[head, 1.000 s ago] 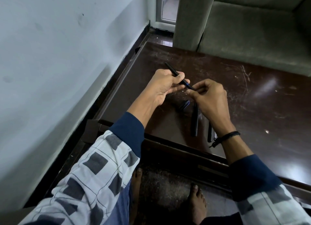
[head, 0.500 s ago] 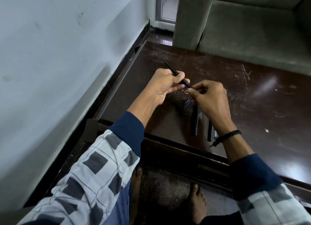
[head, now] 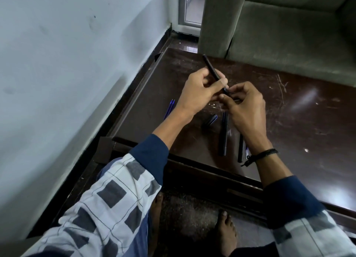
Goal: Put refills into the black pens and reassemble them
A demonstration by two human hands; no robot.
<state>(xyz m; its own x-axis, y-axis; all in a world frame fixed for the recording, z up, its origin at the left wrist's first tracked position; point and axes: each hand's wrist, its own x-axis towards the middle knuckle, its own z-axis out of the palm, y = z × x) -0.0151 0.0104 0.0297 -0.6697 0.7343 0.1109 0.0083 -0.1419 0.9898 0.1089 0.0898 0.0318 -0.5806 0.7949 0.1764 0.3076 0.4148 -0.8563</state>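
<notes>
The left hand (head: 198, 95) is gripping a black pen (head: 212, 69) above the dark wooden table (head: 289, 131), with the fingers curled round the lower half and the thumb pressing along the barrel. The pen's long axis is running from 11 o'clock at its free far end down to 5 o'clock, where its near end is meeting the right hand (head: 246, 110).

That hand is sitting just at 4 o'clock of the left one, its fingers bent and its thumb and forefinger pinching at the pen's near end. Whether it is pinching a tip piece or the end of a refill cannot be told, because the fingers are hiding that spot.

The coming move is probably hinging on this line. The right hand is the nearer one to the open end, so anything it is pushing or twisting needs to be travelling along the 5-to-11 axis, straight into the barrel.

Two blue refills (head: 170, 109) are lying on the table at 9 o'clock of the left wrist. A short black-and-blue cap (head: 211, 120) and two more black barrels (head: 223, 137) are lying at 6 o'clock below the hands, one partly under the right wrist.
</notes>
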